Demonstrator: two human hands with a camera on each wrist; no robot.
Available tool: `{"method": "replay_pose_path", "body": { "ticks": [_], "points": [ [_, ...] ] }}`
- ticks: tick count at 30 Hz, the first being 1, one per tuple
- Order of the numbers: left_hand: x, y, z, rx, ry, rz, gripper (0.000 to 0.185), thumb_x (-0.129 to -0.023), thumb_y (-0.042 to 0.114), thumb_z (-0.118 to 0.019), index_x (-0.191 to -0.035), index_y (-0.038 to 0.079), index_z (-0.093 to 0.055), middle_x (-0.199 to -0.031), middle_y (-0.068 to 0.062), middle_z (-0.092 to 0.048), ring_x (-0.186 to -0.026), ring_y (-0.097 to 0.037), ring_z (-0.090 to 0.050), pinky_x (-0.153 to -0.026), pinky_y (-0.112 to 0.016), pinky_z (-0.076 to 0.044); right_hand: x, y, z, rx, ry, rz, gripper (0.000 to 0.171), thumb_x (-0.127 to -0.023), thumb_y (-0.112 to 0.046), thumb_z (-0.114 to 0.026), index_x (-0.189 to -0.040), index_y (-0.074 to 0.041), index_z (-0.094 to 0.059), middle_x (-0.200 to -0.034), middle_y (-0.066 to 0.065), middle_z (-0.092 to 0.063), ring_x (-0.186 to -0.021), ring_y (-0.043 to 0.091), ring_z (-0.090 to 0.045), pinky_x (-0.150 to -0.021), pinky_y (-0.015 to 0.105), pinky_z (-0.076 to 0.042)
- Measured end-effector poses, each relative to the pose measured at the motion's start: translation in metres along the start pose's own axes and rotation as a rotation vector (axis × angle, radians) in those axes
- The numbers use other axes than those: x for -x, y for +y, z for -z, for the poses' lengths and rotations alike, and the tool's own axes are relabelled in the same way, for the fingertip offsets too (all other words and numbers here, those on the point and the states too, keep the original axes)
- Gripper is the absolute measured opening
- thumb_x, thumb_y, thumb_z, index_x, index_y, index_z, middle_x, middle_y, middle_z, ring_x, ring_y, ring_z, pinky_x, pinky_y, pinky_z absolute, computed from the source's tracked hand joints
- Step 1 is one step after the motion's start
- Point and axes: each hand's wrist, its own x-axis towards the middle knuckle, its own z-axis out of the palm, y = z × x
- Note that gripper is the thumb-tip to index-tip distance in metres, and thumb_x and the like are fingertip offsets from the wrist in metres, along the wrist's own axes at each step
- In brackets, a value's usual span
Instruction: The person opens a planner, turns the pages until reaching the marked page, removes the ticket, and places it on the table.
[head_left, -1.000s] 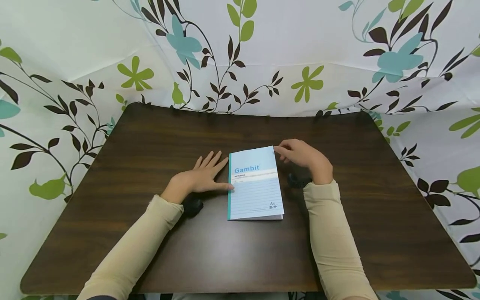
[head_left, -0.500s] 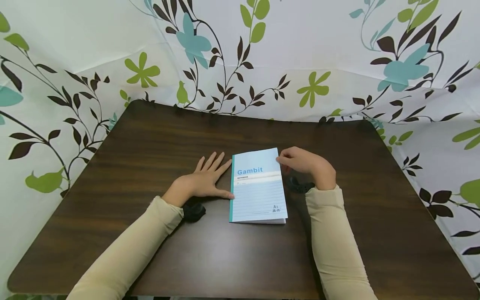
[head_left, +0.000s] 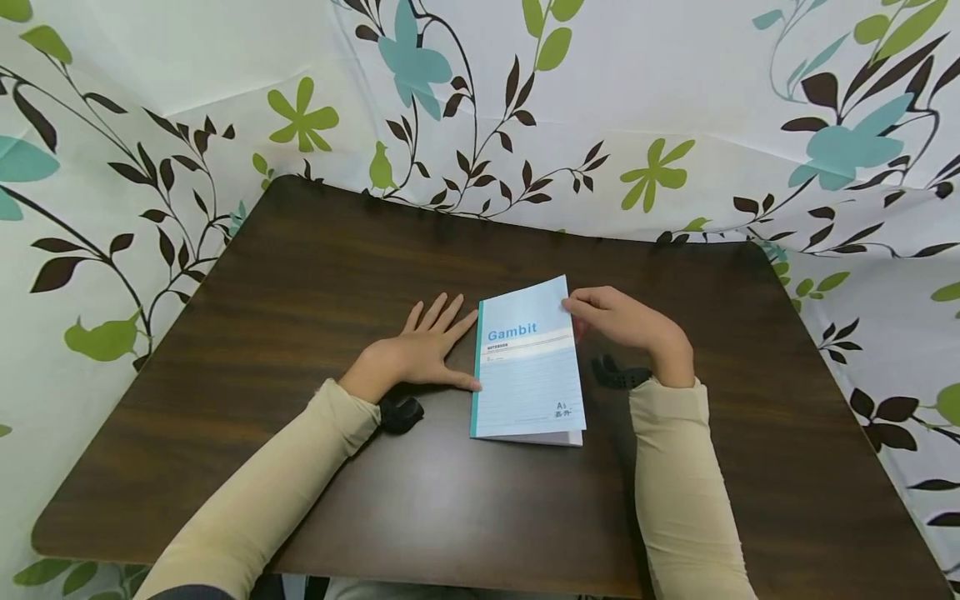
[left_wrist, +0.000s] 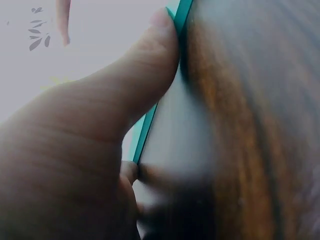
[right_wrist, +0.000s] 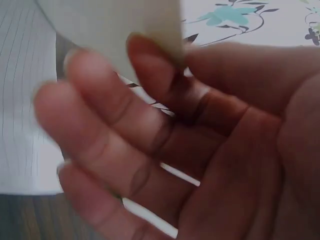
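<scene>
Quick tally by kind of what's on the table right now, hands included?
Notebook: 1
Hands: 2, the left hand flat beside the spine, the right hand pinching the cover's far right corner
Wrist cameras: 2
Total: 5

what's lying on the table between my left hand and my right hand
The head view shows the light blue Gambit notebook between them: the left hand lies flat at its teal spine edge, the right hand lifts its far right corner.

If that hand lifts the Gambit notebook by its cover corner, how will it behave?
Probably floppy: the notebook looks thin and soft-covered, so the cover likely peels up alone under the right hand. It seems light; the left hand bracing the spine suggests it would otherwise slide.
</scene>
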Motion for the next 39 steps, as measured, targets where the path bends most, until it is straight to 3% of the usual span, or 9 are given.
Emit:
{"method": "replay_pose_path", "body": {
  "ticks": [10,18,24,31,36,39],
  "points": [
    [-0.004,0.002,0.012,0.002,-0.006,-0.001,0.109,-0.076,0.082,-0.047,-0.154,0.029,0.007,-0.16,-0.004,0.019,-0.147,-0.027,0.022,-0.116,-0.055,0.014,-0.001,-0.019,0.003,-0.089,-0.006,0.122,0.037,-0.101,-0.043,-0.041,-0.102,-0.01,-0.058,-0.102,0.008,-0.062,-0.094,0.024,-0.062,-0.093,0.046,-0.049],
    [-0.002,0.001,0.014,0.077,-0.051,0.025,0.078,-0.091,0.074,-0.016,-0.153,0.032,0.006,-0.16,0.0,0.02,-0.146,-0.023,0.024,-0.116,-0.053,0.017,-0.006,-0.031,-0.009,-0.104,-0.069,0.156,0.038,-0.101,-0.047,-0.038,-0.109,-0.016,-0.058,-0.107,0.003,-0.063,-0.097,0.019,-0.065,-0.096,0.042,-0.048],
    [-0.002,-0.005,0.012,0.173,-0.07,0.011,0.074,-0.091,0.072,-0.001,-0.154,0.032,0.002,-0.16,0.001,0.02,-0.145,-0.022,0.027,-0.115,-0.052,0.018,-0.01,-0.041,-0.022,-0.07,-0.141,0.192,0.031,-0.101,-0.044,-0.04,-0.117,-0.024,-0.057,-0.11,-0.001,-0.063,-0.098,0.017,-0.064,-0.096,0.046,-0.048],
    [0.0,-0.012,0.017,0.225,-0.075,-0.03,0.074,-0.092,0.069,0.001,-0.155,0.03,-0.004,-0.161,-0.001,0.016,-0.147,-0.024,0.023,-0.116,-0.053,0.015,-0.016,-0.053,-0.037,-0.04,-0.218,0.199,0.027,-0.101,-0.038,-0.045,-0.121,-0.026,-0.058,-0.111,-0.001,-0.064,-0.098,0.019,-0.063,-0.095,0.047,-0.047],
    [0.004,-0.02,0.022,0.287,-0.095,-0.051,0.068,-0.096,0.065,-0.004,-0.154,0.031,-0.006,-0.161,0.006,0.013,-0.147,-0.02,0.02,-0.119,-0.049,0.012,-0.021,-0.056,-0.048,0.049,-0.252,0.192,0.027,-0.101,-0.039,-0.045,-0.12,-0.026,-0.058,-0.111,-0.001,-0.065,-0.098,0.014,-0.064,-0.094,0.038,-0.047],
    [0.008,-0.023,0.03,0.371,-0.127,-0.038,0.064,-0.096,0.065,-0.008,-0.153,0.036,-0.006,-0.161,0.008,0.009,-0.148,-0.024,0.016,-0.118,-0.054,0.008,-0.023,-0.057,-0.054,0.091,-0.272,0.204,0.028,-0.101,-0.038,-0.045,-0.12,-0.023,-0.058,-0.109,-0.001,-0.066,-0.097,0.013,-0.065,-0.093,0.035,-0.048]
  ]
}}
